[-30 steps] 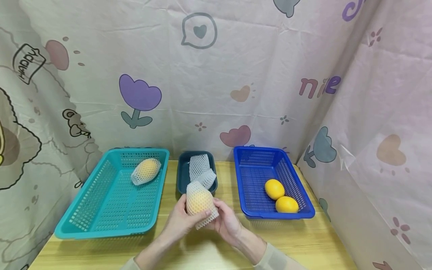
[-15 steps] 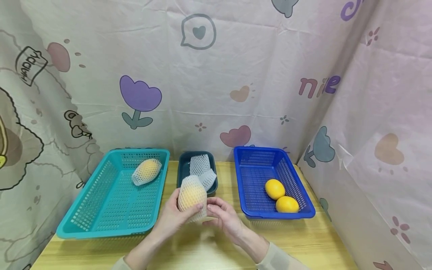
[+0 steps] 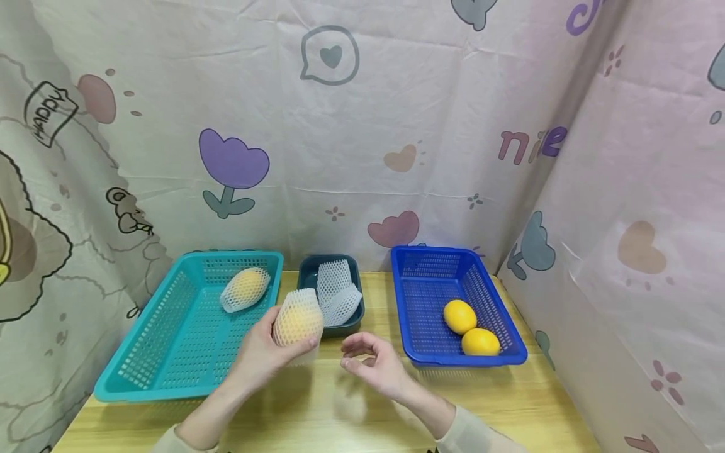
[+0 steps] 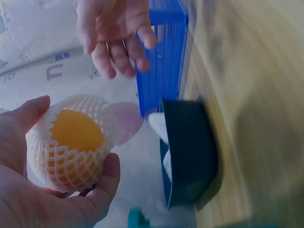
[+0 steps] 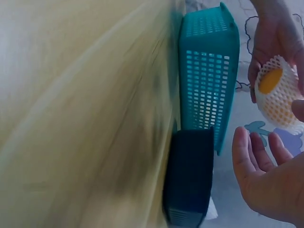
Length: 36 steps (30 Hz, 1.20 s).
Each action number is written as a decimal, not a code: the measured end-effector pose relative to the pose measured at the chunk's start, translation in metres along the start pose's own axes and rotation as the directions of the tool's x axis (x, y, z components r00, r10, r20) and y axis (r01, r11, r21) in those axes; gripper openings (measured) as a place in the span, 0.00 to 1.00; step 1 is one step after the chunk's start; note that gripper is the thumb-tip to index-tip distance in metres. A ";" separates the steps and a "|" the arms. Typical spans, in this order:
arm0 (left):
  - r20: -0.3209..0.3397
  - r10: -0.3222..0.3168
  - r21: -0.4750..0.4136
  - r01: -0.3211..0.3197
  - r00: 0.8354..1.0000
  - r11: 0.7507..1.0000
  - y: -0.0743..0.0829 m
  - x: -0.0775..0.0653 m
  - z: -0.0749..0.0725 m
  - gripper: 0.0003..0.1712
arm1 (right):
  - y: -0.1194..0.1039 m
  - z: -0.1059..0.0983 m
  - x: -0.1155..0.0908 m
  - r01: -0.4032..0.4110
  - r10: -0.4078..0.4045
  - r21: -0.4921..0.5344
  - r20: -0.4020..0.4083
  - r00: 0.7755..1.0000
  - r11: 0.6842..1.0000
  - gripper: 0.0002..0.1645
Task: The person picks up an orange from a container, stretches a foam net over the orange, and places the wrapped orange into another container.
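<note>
- Left hand (image 3: 257, 357) grips a rounded yellow fruit (image 4: 77, 130) in white foam netting (image 3: 297, 319).
- Right hand (image 3: 378, 370), at its four o'clock, bends loosely, holding nothing.
- Sleeving seems done; next calls for gentle placing, perhaps in nine o'clock's turquoise plastic basket (image 3: 189, 333).

The right hand (image 3: 378, 368) has come off the netted fruit (image 3: 298, 318), which the left hand (image 3: 262, 351) carried leftward.

Held fruit (image 3: 299, 321) seemingly before tray (image 3: 343, 328), between baskets (image 3: 189, 343)
</note>
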<state>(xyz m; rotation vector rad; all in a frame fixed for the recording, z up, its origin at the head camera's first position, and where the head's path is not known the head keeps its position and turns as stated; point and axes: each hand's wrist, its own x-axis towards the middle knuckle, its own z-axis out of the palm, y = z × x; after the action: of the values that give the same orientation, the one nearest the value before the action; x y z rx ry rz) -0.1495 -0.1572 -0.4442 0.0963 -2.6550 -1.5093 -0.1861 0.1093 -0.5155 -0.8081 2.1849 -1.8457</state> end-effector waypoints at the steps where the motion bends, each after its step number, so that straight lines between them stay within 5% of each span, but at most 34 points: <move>1: -0.002 0.000 0.023 0.000 1.000 1.000 0.000 0.001 -0.004 0.55 | -0.001 0.000 0.000 0.016 -0.016 -0.038 -0.001 1.000 0.999 0.20; 6: 0.005 -0.013 0.118 0.012 1.000 0.993 -0.003 0.004 -0.023 0.59 | -0.008 -0.002 0.002 0.084 -0.080 -0.220 0.025 0.996 0.972 0.17; 14: 0.001 -0.043 0.212 0.042 0.999 0.976 -0.017 0.010 -0.050 0.62 | -0.017 0.005 0.010 0.233 -0.209 -0.417 0.102 0.972 0.879 0.16; 25: -0.002 -0.096 0.313 0.092 0.995 0.945 -0.025 0.019 -0.076 0.73 | -0.020 0.026 0.025 0.508 -0.483 -0.596 0.219 0.848 0.622 0.13; 32: -0.005 -0.092 0.314 0.089 0.996 0.945 -0.037 0.027 -0.091 0.67 | -0.022 0.041 0.032 0.551 -0.517 -0.636 0.265 0.814 0.540 0.08; 36: 0.007 -0.099 0.343 0.091 0.995 0.935 -0.045 0.033 -0.101 0.63 | -0.025 0.047 0.036 0.566 -0.534 -0.640 0.273 0.800 0.521 0.09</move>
<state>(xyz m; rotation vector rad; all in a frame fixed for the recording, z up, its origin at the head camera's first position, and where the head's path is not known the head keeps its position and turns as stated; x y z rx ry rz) -0.1714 -0.2693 -0.4299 0.2335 -2.9440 -1.0573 -0.1876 0.0485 -0.4949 -1.8628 2.8491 -1.0416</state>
